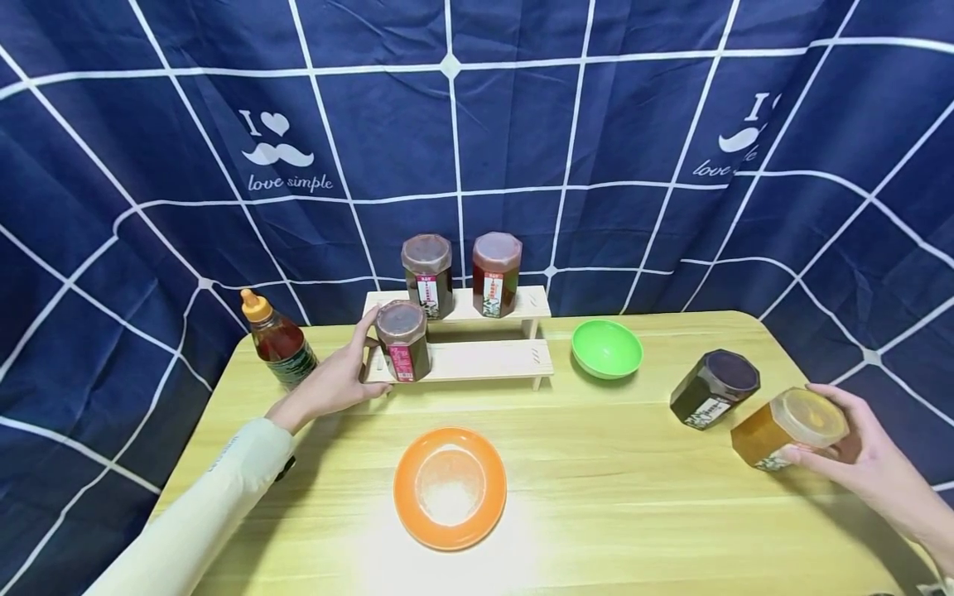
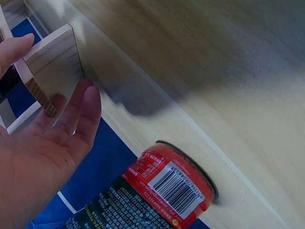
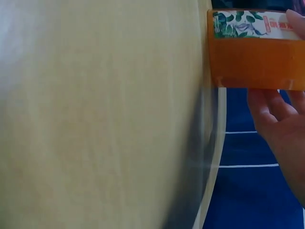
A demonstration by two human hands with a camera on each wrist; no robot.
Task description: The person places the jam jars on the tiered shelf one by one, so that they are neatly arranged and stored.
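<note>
My left hand (image 1: pixel 339 377) is at the left end of the small wooden two-step rack (image 1: pixel 484 360), beside a dark jar with a pink label (image 1: pixel 402 339) on the lower step. Its thumb (image 2: pixel 16 50) and fingers are spread apart around the rack's end panel (image 2: pixel 59 62); most of that jar is out of the left wrist view. At the far right my right hand (image 1: pixel 868 451) grips an amber jar (image 1: pixel 775 430), thumb on the label side and fingers opposite. The amber jar (image 3: pixel 257 59) appears upright on the table near its edge.
Two more jars, one dark (image 1: pixel 428 277) and one reddish (image 1: pixel 496 273), stand on the upper step. A sauce bottle (image 1: pixel 279 339) is left of the rack. There are also a green bowl (image 1: pixel 607 348), a dark jar (image 1: pixel 714 389) and an orange plate (image 1: pixel 413 505).
</note>
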